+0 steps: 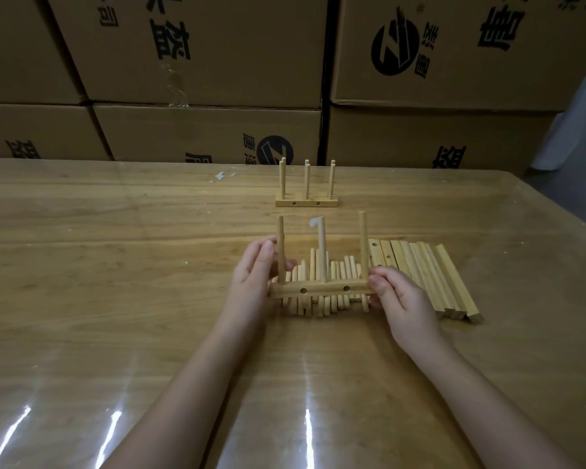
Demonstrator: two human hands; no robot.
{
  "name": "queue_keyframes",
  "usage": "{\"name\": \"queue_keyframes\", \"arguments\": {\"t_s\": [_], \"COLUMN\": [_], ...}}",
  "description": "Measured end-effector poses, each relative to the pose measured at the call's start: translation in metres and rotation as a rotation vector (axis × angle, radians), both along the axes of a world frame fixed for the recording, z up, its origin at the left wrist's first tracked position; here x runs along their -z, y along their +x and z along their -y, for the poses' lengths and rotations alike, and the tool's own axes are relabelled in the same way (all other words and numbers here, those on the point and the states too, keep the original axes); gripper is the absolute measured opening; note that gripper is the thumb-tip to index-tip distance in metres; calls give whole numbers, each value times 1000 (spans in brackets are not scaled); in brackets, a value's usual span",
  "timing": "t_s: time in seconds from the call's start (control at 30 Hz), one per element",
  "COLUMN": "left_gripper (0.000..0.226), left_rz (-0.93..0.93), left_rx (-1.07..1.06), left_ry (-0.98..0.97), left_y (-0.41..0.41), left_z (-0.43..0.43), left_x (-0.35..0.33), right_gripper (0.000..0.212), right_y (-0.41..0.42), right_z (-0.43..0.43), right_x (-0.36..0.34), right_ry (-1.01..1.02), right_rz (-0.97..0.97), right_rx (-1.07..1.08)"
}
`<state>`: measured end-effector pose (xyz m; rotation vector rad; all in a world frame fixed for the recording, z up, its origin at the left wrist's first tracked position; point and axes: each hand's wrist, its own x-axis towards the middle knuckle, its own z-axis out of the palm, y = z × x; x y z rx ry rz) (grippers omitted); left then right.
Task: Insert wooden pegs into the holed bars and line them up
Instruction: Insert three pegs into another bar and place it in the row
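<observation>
Head view is showing the holed bar (322,288) with three upright pegs (322,252), being held just over the loose pegs (305,308): left hand (254,275) gripping its left end and peg, right hand (396,296) pinching the right end. Light, stiff wood, likely; the ends suit holding.

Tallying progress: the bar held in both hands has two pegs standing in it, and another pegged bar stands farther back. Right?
No: the head view shows three pegs standing in the held bar, not two. Both the left hand and right hand hold it, and another pegged bar stands farther back.
</observation>
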<state>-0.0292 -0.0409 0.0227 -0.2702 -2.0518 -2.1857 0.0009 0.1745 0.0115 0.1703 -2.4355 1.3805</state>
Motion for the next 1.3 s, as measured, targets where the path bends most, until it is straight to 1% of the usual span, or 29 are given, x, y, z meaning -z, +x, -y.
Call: {"name": "queue_keyframes", "arguments": {"t_s": [0.07,0.1,0.13,0.17,0.2,0.27,0.3,0.33,0.4,0.43,0.5,0.53,0.63,0.67,0.7,0.73,0.8,0.87,0.9,0.97,1.1,1.2,1.3], "left_gripper": [25,25,24,24,25,24,24,22,20,18,17,16,15,14,17,26,44,51,52,51,50,49,47], "left_rz": [46,61,73,86,103,149,172,196,248,273,323,354,468,487,497,509,534,536,536,524,468,435,410], "left_rx": [-14,-18,-21,-16,-6,-3,-11,-14,3,18,39,53,121,141,153,161,177,184,181,158,95,59,39], "left_ry": [138,173,184,194,220,311,359,413,547,614,737,796,980,1033,1074,1100,1108,1085,1081,1070,1019,1001,991], "left_y": [-1,-1,0,0,0,2,3,4,8,10,12,12,12,13,15,17,21,23,23,24,26,27,29], "left_z": [-2,-3,-4,-5,-6,-12,-16,-21,-32,-37,-43,-43,-38,-37,-37,-37,-39,-41,-43,-46,-54,-58,-62], "left_x": [-5,-8,-10,-11,-11,-10,-10,-10,-9,-8,-7,-8,-11,-12,-12,-12,-12,-12,-13,-14,-15,-15,-15], "right_gripper": [16,14,11,12,23,52,63,74,88,89,78,70,55,52,50,48,46,52,57,59,62,56,61], "right_y": [2,3,5,6,7,9,10,10,11,12,15,17,19,19,20,21,24,26,26,26,26,26,25], "right_z": [3,4,6,8,10,13,14,14,17,21,30,35,42,43,45,47,53,58,60,62,59,58,57], "right_x": [0,0,-2,-4,-5,-7,-9,-8,-7,-7,-3,-1,5,5,4,4,2,5,9,14,17,18,18], "right_ry": [17,4,-31,-111,-240,-582,-704,-742,-678,-610,-474,-451,-554,-585,-596,-598,-621,-610,-568,-476,-406,-395,-444], "right_rz": [-8,-2,14,44,82,217,266,293,339,373,415,414,412,407,405,399,401,381,358,312,266,265,308], "right_rx": [-19,-32,-35,-48,-82,-191,-246,-285,-312,-299,-243,-205,-65,-49,-44,-44,-47,-49,-26,26,76,78,69]}}
